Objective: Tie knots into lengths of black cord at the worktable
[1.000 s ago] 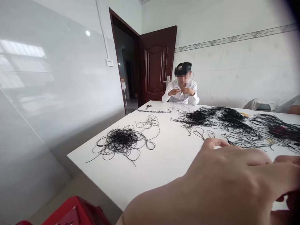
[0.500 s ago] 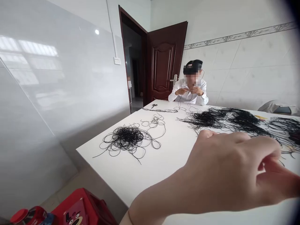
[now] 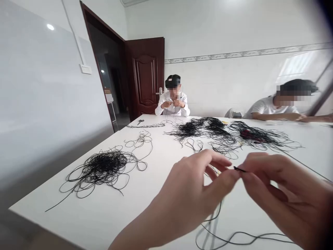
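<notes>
Head view: our right hand (image 3: 284, 198) pinching black cord end (image 3: 239, 169), left hand (image 3: 187, 201) curled just beside it, fingers bent; several tangled cord heaps (image 3: 99, 168) left on counter (image 3: 85, 215).

A white table (image 3: 85, 215) carries a loose heap of black thread (image 3: 100, 166) at the near left, larger black tangles (image 3: 203, 128) toward the far right, and a small pair of scissors (image 3: 141, 122) just beside a thin twisted length of thread (image 3: 145, 125) at the far end.
</notes>
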`<state>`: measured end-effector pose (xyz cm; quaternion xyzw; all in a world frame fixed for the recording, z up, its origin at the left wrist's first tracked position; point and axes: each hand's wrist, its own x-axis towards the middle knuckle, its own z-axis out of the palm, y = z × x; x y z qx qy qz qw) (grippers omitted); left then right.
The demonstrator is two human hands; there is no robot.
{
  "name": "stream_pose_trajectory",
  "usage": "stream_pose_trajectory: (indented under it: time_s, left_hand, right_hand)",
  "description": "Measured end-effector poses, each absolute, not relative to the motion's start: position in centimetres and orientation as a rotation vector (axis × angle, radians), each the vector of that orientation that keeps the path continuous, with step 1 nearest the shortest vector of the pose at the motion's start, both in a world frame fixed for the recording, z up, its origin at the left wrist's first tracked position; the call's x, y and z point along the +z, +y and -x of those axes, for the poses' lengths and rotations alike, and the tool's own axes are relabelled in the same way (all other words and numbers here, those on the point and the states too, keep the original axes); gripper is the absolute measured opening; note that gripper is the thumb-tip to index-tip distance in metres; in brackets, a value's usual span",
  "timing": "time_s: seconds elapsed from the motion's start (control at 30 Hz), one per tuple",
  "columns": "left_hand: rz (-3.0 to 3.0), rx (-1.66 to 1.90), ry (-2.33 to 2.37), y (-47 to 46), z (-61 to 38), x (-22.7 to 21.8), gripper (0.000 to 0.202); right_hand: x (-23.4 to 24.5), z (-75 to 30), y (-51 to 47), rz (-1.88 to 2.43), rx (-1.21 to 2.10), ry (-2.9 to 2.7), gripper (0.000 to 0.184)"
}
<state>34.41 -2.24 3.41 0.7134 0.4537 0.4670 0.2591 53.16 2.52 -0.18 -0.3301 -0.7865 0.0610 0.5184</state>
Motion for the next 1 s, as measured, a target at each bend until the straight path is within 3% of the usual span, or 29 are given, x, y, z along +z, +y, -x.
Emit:
stream_pose_trajectory:
  time_s: [0.2, 0.33, 0.5, 0.77, 1.0]
  left_hand:
    - [-1.978, 1.264, 1.156, -1.8, -34.5, 3.4, 0.015]
    - [-2.035, 1.275, 1.256, -1.8, -34.8, 3.1, 0.010]
    - [-2.029, 1.274, 1.219, -1.8, -34.9, 2.7, 0.012]
    - [-1.861, 1.261, 1.043, -1.7, -34.3, 3.2, 0.010]
    - [-2.068, 1.339, 1.132, -2.0, -34.5, 3.2, 0.010]
  right_hand:
    - [0.9, -52.0, 1.7, 0.634, 0.157, -2.035, 0.013]
    - [1.0, -51.9, 1.7, 0.606, 0.456, -2.075, 0.021]
    - [1.4, -52.0, 1.7, 0.542, 0.725, -2.085, 0.018]
    - [1.4, -52.0, 1.9, 0.604, 0.475, -2.006, 0.014]
    - [1.4, -51.9, 1.6, 0.648, 0.494, -1.978, 0.013]
